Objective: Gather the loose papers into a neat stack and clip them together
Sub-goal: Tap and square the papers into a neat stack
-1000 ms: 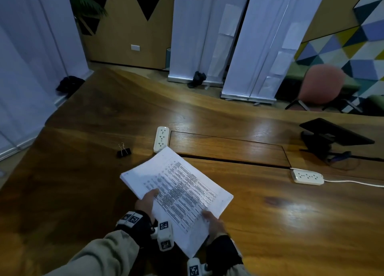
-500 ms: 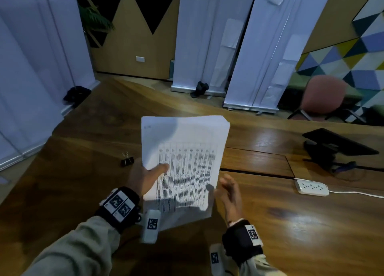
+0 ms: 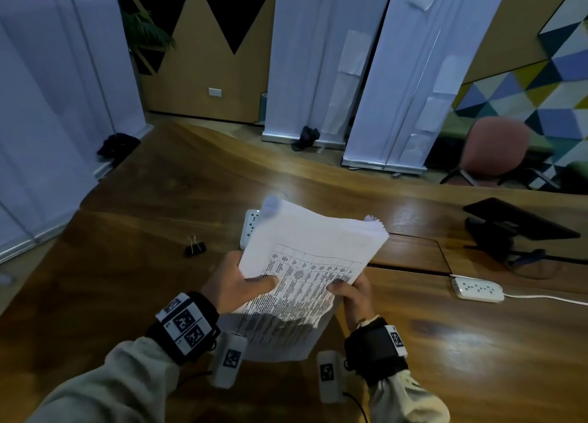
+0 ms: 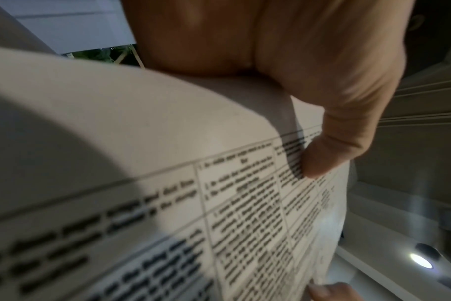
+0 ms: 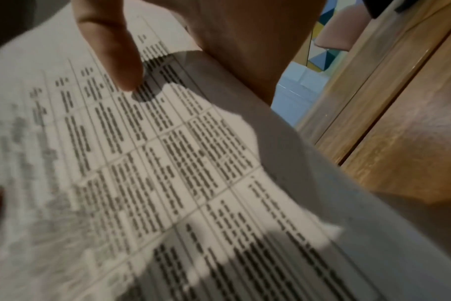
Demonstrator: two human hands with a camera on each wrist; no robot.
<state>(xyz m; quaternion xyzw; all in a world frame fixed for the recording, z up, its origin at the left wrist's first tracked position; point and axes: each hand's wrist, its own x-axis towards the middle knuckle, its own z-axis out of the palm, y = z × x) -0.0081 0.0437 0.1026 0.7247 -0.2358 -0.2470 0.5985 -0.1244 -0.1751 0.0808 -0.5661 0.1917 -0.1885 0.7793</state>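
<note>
A stack of white papers (image 3: 305,263) printed with tables is held up above the wooden table (image 3: 159,279), its far end tilted away from me. My left hand (image 3: 241,284) grips its left edge, thumb (image 4: 330,154) pressed on the top sheet (image 4: 168,163). My right hand (image 3: 348,290) grips the right edge, thumb (image 5: 116,57) on the printed page (image 5: 168,152). The far corners of the sheets are fanned and uneven. A black binder clip (image 3: 194,247) lies on the table, to the left of the papers.
A white power strip (image 3: 249,231) lies partly hidden behind the papers; another (image 3: 477,289) with a cable sits at right. A black stand (image 3: 509,225) is at far right. White banners (image 3: 318,72) and a pink chair (image 3: 496,149) stand beyond the table.
The papers went from lying on the table to being held upright, then tipped away. My right hand, open beside the stack half a second ago, now grips its right edge.
</note>
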